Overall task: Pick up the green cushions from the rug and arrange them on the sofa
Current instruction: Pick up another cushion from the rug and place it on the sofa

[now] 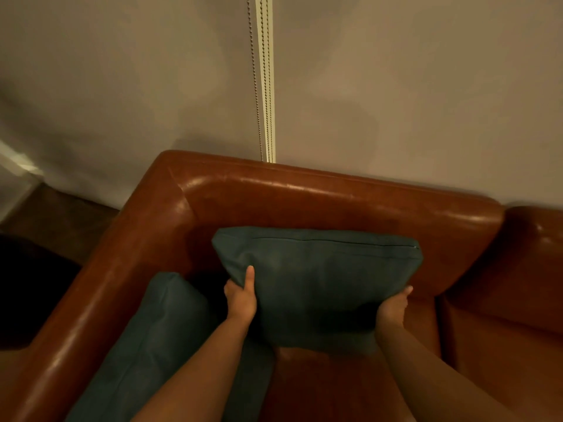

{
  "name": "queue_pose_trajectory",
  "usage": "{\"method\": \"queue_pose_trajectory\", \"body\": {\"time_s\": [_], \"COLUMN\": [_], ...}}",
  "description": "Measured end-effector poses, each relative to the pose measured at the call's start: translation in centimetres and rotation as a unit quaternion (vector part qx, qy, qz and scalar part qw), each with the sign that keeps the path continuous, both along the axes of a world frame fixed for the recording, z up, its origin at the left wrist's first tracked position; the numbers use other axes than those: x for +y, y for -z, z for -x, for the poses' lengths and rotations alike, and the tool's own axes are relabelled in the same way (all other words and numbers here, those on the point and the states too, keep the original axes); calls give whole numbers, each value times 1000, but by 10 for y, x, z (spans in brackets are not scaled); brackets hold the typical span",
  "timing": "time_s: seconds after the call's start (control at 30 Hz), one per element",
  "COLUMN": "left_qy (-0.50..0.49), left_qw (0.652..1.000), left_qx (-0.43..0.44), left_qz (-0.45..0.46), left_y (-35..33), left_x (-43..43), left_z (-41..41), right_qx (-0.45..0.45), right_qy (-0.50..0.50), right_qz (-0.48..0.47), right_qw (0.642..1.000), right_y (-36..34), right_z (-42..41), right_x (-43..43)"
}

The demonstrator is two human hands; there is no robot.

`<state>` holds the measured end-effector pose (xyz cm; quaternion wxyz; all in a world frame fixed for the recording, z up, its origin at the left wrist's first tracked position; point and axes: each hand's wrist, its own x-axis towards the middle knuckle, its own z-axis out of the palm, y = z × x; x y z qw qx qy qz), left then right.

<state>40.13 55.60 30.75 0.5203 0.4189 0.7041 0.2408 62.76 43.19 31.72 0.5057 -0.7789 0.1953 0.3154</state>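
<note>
**Operator:** Where do I set this down?

**Guide:** Take the sofa (304, 193) as your reference. You are over its corner seat, with the backrest ahead and the arm on your left. Seat the load square against the backrest.

**Operator:** And the two cushions?

**Guide:** The side cushion (158, 330) already leans on the sofa's arm. The held cushion (320, 275) stands upright in front of the backrest. Whether it touches the leather cannot be confirmed. Lower its bottom edge onto the seat first, then tilt the top back. Place it beside the side cushion, not on it.

**Operator:** How is my grip?

**Guide:** Your left hand (240, 300) and right hand (391, 307) each grasp a lower side edge of the held cushion. The left thumb (249, 277) lies flat on the front face. The fingers are behind the fabric and hidden. Let go only once the seat carries the weight, and release both sides together.

**Operator:** Anything smaller?

**Guide:** The zip (335, 241) runs along the upper edge, facing up. It would likely look neater turned down.
</note>
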Motion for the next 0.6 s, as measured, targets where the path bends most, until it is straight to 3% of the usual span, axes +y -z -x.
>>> {"method": "queue_pose_trajectory", "body": {"time_s": [0.1,0.37,0.6], "left_qy": [-11,14,57], "left_qw": [1000,993,988], "left_qx": [22,7,2], "left_qz": [-6,-118,-147], "left_y": [-10,-48,-75], "left_x": [-3,-3,-27], "left_z": [0,-2,7], "right_qx": [9,-97,-98], "right_qy": [37,-122,-133], "right_qz": [-1,-36,-62], "right_qw": [999,987,984], "right_y": [-12,-43,-64], "right_z": [8,14,9], "right_x": [1,-11,-47]}}
